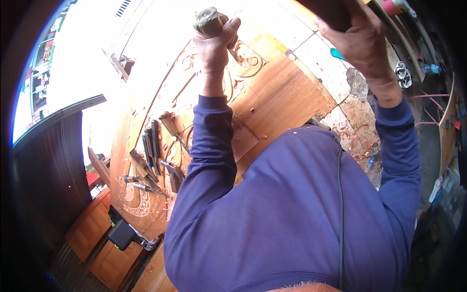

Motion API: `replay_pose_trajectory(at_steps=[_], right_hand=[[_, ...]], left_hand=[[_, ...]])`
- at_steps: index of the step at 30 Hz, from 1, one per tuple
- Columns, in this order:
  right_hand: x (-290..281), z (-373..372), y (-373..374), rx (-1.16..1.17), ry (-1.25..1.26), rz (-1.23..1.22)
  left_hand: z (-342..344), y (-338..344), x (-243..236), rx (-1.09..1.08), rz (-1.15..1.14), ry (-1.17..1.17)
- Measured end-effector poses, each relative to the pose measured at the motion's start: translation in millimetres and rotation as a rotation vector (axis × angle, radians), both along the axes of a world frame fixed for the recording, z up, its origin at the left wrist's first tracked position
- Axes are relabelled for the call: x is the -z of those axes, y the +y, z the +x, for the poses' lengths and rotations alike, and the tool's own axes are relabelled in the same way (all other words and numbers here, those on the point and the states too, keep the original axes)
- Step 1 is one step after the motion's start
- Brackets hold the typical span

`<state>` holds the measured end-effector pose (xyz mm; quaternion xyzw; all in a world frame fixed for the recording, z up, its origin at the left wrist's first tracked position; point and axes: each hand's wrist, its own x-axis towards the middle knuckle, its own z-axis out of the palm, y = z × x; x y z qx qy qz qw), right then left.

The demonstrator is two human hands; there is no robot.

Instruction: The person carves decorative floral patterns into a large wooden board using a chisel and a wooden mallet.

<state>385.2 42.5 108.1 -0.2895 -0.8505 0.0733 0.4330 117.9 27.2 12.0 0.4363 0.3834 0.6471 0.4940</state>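
My left hand is wrapped round a chisel with a battered, frayed wooden handle end pointing up; its blade is hidden below the fist. Raised at the upper right, my right hand grips a dark brown wooden block, partly cut off by the top edge. Beneath my left hand lies a large wooden panel with carved scrolls. Glare washes out the panel's far part. Another chisel with a worn handle rests on the panel, left of my left forearm.
Several more carving tools lie on the panel's left side among wood shavings. A black case sits at the lower left near wooden cabinet panels. To the right are floor tiles with debris, sandals and a plastic bottle.
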Motion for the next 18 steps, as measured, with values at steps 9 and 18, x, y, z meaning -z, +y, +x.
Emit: replay_pose_trajectory(at_steps=[9, 18], right_hand=[[-70.4, -22.8, -9.2, -0.175, 0.568, -0.211], [-9.1, -17.6, 3.6, 0.050, -0.502, 0.031]], left_hand=[[6.1, -9.7, -6.3, -0.117, -0.006, 0.017], [-18.5, -3.2, 0.5, 0.052, -0.024, 0.218]])
